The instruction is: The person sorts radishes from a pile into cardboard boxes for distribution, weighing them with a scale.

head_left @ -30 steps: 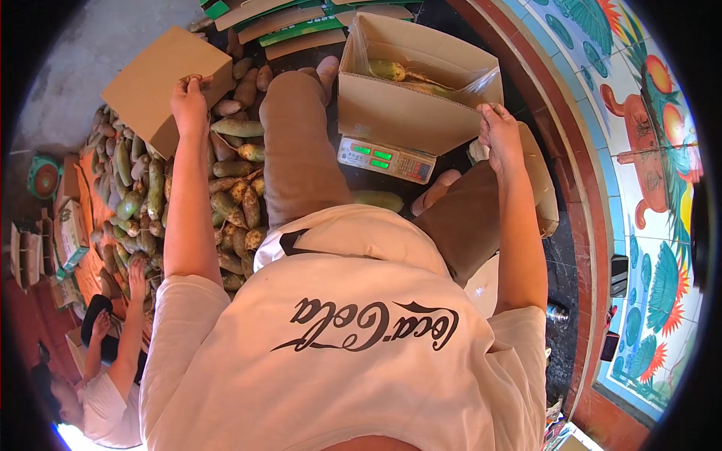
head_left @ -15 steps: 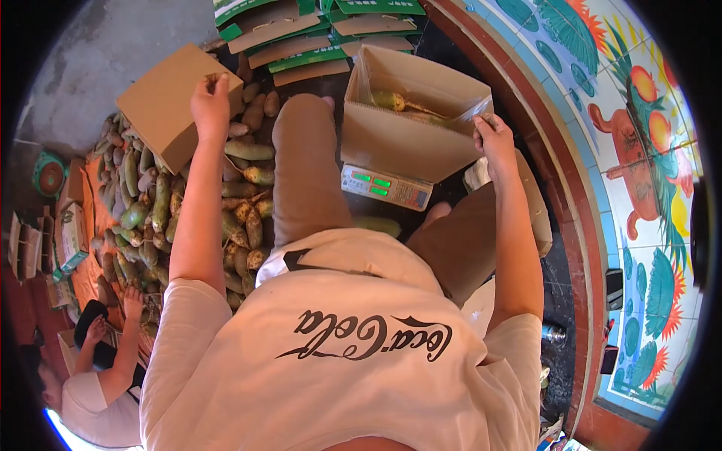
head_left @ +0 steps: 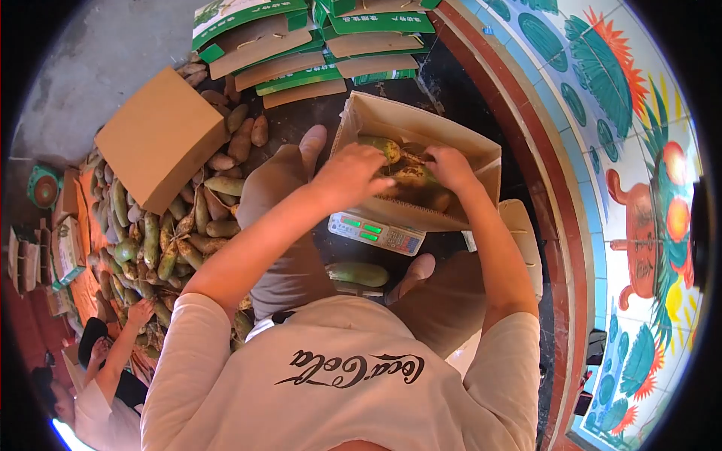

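Note:
My left hand is over the near left side of an open cardboard box. Its fingers are apart, close to a green radish inside. At the right of the box, my right hand reaches in with fingers bent at the stalk end of another radish. Its fingertips are partly hidden, but they appear to pinch the stalk. The box stands on a digital scale with lit green displays. A large green radish lies on the floor between my feet.
A radish pile spreads on the left, with a closed cardboard box on top. Green-printed cartons are stacked ahead. Another person sits at the lower left. A painted tile wall runs along the right.
Both hands have come inward over the box; they were apart, the right pinching the clear liner at the box rim. My view has shifted, and the box sits lower in it.

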